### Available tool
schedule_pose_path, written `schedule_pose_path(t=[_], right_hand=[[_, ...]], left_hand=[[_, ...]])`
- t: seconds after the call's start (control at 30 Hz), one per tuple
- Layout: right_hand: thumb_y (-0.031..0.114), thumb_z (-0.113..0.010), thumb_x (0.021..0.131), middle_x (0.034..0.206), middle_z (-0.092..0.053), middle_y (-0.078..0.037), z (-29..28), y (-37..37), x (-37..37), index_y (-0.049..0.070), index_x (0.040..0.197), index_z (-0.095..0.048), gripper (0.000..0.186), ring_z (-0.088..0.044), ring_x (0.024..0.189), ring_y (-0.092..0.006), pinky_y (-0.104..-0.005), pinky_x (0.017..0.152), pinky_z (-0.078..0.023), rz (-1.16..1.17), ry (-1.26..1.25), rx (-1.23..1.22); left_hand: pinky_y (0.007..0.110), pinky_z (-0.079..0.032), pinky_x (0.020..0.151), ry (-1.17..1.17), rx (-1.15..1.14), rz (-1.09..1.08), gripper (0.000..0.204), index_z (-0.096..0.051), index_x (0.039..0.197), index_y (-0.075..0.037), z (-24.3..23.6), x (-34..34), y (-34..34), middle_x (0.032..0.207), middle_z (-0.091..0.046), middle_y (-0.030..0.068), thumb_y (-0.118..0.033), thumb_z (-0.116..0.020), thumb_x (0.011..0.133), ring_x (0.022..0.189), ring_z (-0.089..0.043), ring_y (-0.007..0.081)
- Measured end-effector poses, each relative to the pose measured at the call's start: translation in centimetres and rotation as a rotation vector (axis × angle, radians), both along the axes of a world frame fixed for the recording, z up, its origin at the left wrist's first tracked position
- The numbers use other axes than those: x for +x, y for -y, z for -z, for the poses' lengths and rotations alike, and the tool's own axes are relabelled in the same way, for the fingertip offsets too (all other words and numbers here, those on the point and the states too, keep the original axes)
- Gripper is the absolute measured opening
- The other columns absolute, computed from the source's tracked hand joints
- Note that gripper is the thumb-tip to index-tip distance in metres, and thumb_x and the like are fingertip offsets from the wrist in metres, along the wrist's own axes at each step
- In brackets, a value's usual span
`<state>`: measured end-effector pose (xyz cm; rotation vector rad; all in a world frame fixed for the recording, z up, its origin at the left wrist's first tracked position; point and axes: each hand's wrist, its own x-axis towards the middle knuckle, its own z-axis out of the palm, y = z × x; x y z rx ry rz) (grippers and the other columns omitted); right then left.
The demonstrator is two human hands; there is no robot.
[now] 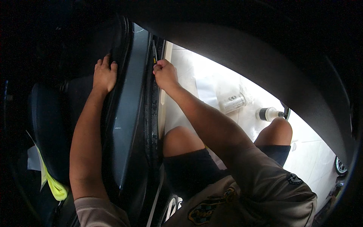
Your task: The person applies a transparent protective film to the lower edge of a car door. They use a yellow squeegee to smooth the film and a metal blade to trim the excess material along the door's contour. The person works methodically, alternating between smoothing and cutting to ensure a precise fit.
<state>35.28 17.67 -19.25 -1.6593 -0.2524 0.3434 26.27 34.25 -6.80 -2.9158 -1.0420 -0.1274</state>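
Note:
My left hand (105, 77) lies with its fingers spread on the dark car interior, beside the inner edge of the door sill. It holds nothing. A painted blue-grey door sill (126, 140) runs between my two hands. On the sill's outer side, my right hand (165, 75) is closed in a pinch at the black lower channel (150, 109). A slim tool with a pale, thin shaft and a yellow spot (154, 56) sticks out past its fingertips, along the channel. The gripped end is hidden in the fingers, so its exact kind does not show.
An open car door (242, 56) arches over the right side. On the pale tiled floor lie a clear plastic container (232, 103) and a bottle with a dark label (268, 114). A yellow cloth (56, 189) rests by the dark seat (47, 128). My bent knees are close to the sill.

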Motion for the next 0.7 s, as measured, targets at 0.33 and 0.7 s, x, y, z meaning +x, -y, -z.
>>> schedule_pose_path(t=[0.33,0.7], right_hand=[[0.018,-0.057,0.089,0.094,-0.066,-0.027,-0.6,0.4,0.5,0.003,0.099,-0.060,0.019,-0.063,0.093,-0.0461,-0.0502,0.081,-0.050,-0.088,0.028,-0.007],[0.017,-0.056,0.092,0.075,-0.067,-0.015,-1.1,0.5,-0.1,0.001,0.097,-0.060,0.017,-0.066,0.069,-0.0261,-0.0387,0.068,-0.050,-0.089,0.084,-0.098]], left_hand=[[0.042,-0.032,0.114,0.008,0.036,0.014,0.055,-0.037,0.147,-0.010,0.0,-0.1,-0.1,0.144,-0.042,0.0198,-0.035,-0.038,0.098,0.135,-0.040,0.0317],[0.043,-0.031,0.115,0.001,0.020,0.041,0.054,-0.038,0.146,-0.008,-0.1,0.0,-0.3,0.144,-0.042,0.0224,-0.034,-0.037,0.099,0.135,-0.039,0.0328]])
